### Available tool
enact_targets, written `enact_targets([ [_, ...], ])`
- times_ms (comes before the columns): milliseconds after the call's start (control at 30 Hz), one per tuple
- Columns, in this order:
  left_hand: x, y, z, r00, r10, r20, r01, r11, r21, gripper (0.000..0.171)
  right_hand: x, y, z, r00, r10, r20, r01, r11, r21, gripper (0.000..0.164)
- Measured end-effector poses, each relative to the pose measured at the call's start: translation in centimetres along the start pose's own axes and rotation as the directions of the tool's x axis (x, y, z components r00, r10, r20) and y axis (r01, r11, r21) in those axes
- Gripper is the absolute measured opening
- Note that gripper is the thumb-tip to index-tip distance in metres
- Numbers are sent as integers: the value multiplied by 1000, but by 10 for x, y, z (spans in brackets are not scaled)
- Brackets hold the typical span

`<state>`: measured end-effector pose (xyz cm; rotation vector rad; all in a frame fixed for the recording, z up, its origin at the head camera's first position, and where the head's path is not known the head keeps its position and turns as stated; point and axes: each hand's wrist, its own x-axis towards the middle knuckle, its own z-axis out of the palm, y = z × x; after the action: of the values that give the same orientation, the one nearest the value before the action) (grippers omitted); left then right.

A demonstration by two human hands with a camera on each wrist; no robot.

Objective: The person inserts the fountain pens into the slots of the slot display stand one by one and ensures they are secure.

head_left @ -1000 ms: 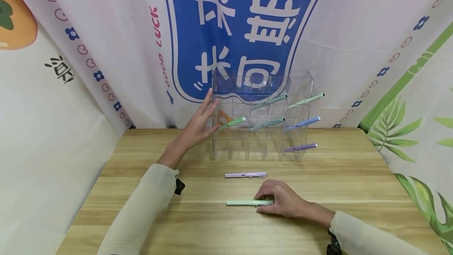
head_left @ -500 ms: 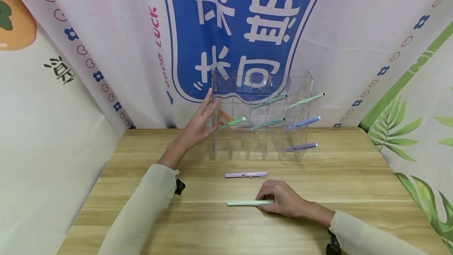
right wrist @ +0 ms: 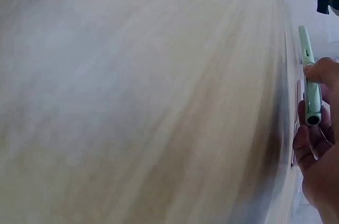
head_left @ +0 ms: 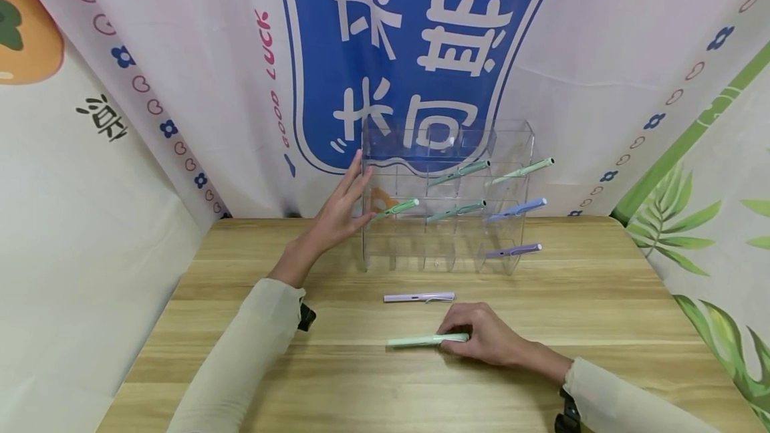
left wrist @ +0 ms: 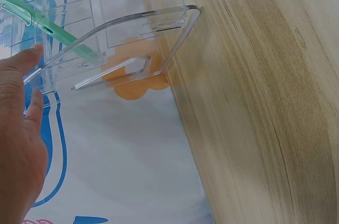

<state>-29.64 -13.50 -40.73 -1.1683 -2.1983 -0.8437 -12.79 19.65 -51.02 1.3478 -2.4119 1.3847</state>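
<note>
Between thumb and fingers of my right hand (head_left: 484,336) is a mint-green pen (head_left: 412,341), pinched near its clip end. The pen slants slightly, with the gripped end higher; its dark round cap end (right wrist: 313,120) faces the right wrist camera. My left hand (head_left: 333,219) rests against the left side of a clear acrylic rack (head_left: 442,246), fingers extended along the side panel and thumb at the front edge. On the table just beyond the mint pen lies a lilac pen (head_left: 418,297). A bright green pen (head_left: 397,208) sticks out of the rack near my left thumb.
Other pens stand in the rack's cells: two teal ones (head_left: 460,172), a pale green one (head_left: 525,170), a blue one (head_left: 519,209) and a purple one (head_left: 516,250). Behind the wooden table (head_left: 337,379) hangs a printed curtain (head_left: 601,85).
My right hand has lifted its end of the mint-green pen slightly off the table. My left hand, the rack and the lilac pen stay where they were.
</note>
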Motion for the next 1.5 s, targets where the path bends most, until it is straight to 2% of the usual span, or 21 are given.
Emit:
enact_targets([
  [200, 0, 1, -1, 1000, -8, 5, 8, 1000, 5, 99, 0, -1, -5, 998, 57, -14, -56, 998, 34, 20],
  [567, -1, 0, -1, 1000, -14, 19, 14, 1000, -3, 99, 6, 2, -23, 998, -23, -56, 24, 999, 21, 20],
  [933, 1, 2, -1, 1000, 9, 5, -9, 1000, -18, 100, 13, 1, -45, 993, 61, -100, -60, 998, 7, 23],
  [1133, 0, 1, -1, 1000, -13, 15, 13, 1000, -6, 101, 15, 2, -54, 984, 108, -141, -109, 994, 1, 26],
  [1267, 0, 1, -1, 1000, -20, 19, 20, 1000, -4, 100, 18, 1, -59, 978, 112, -177, -114, 993, -3, 27],
  [1500, 0, 1, -1, 1000, 2, 9, -2, 1000, -23, 101, 23, -1, -66, 967, 106, -232, -109, 994, -2, 25],
])
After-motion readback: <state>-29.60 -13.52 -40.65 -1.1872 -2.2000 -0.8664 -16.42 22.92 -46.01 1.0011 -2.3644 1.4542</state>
